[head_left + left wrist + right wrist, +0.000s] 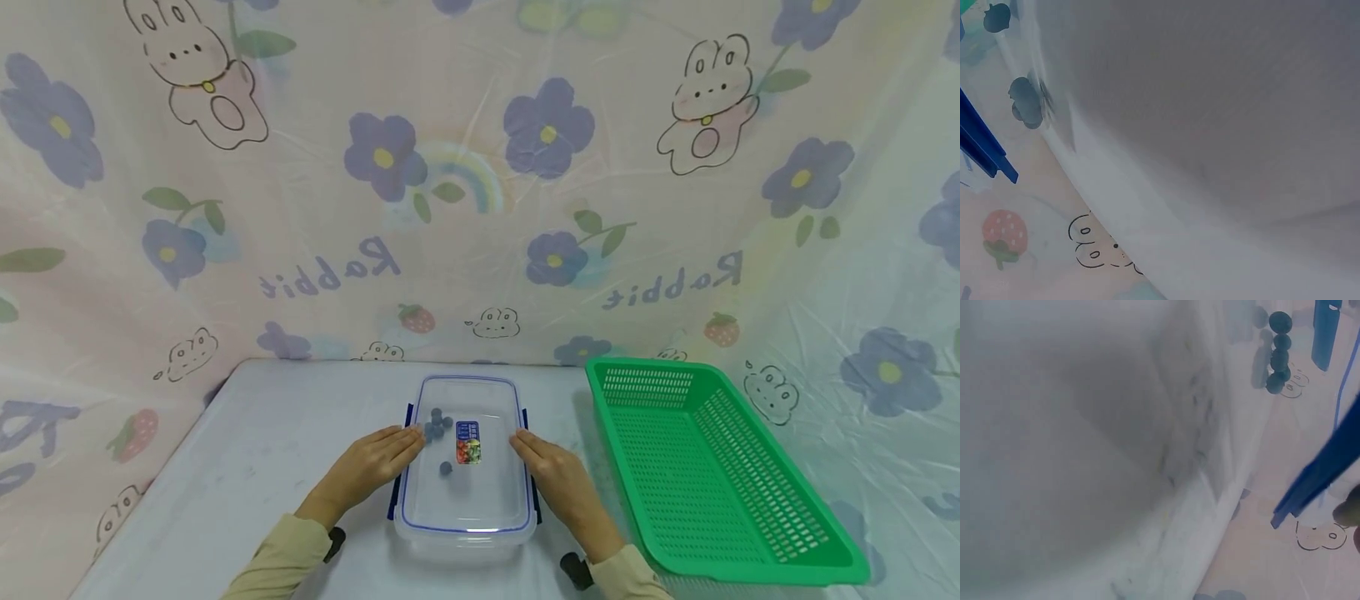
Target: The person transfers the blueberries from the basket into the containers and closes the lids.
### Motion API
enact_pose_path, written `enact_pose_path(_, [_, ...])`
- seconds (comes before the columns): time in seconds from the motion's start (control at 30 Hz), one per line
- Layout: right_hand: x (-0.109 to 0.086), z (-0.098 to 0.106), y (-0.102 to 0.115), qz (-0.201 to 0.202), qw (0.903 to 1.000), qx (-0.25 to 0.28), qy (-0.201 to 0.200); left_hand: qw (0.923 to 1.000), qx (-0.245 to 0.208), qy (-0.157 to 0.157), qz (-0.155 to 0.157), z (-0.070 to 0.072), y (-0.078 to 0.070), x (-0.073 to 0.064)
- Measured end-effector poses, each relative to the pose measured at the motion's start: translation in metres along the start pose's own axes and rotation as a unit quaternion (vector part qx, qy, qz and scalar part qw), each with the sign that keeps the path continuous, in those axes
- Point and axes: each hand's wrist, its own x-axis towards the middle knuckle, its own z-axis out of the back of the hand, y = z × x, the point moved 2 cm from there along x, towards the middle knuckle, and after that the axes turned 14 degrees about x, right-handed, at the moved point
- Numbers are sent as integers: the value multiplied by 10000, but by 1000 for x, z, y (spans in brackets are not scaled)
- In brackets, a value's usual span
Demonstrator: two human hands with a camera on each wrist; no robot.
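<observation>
A clear plastic food container [468, 507] with a blue-lined lid stands on the table, a colourful label [468, 442] in the lid's middle. Several blueberries [437, 427] lie inside at its left; a single one sits nearer the front. My left hand [369, 467] rests its straight fingers on the lid's left edge, and my right hand [558, 479] does the same on the right. A blue side latch [982, 137] juts out in the left wrist view. The right wrist view has another latch [1319, 475] beside a fingertip, plus the blueberries [1279, 359] through the clear wall.
To the right stands a large green plastic basket [697, 492] with slotted sides. A white cloth [247, 450] covers the table. Behind it hangs a curtain [465, 242] printed with rabbits and flowers.
</observation>
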Motion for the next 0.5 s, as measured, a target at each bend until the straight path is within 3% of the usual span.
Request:
enact_pose_path(0.17, [-6,-1,2,-151,9997,195,-40,9952,-699,507,450,6,-3,-5])
enact_pose_path(0.27, [-9,-2,2,-294,9987,407,-132,9874,-1052,858,813,11,-5,-6])
enact_pose_path(0.33, [-10,-2,0,-479,9963,624,-350,9779,-1339,1074,1196,13,-6,-5])
enact_pose_path(0.4, [-11,-1,-1,-773,9896,946,-754,9594,-1772,1220,1826,15,-6,-4])
enact_pose_path(0.43, [-12,-1,-1,-1022,9826,1200,-980,9445,-2032,1272,2245,15,-5,-4])
enact_pose_path(0.47, [-13,0,-1,-1366,9703,1581,-1216,9255,-2316,1293,2705,16,-5,-4])
enact_pose_path(0.5, [-14,0,0,-1758,9525,2036,-1426,8996,-2651,1326,3207,16,-5,-5])
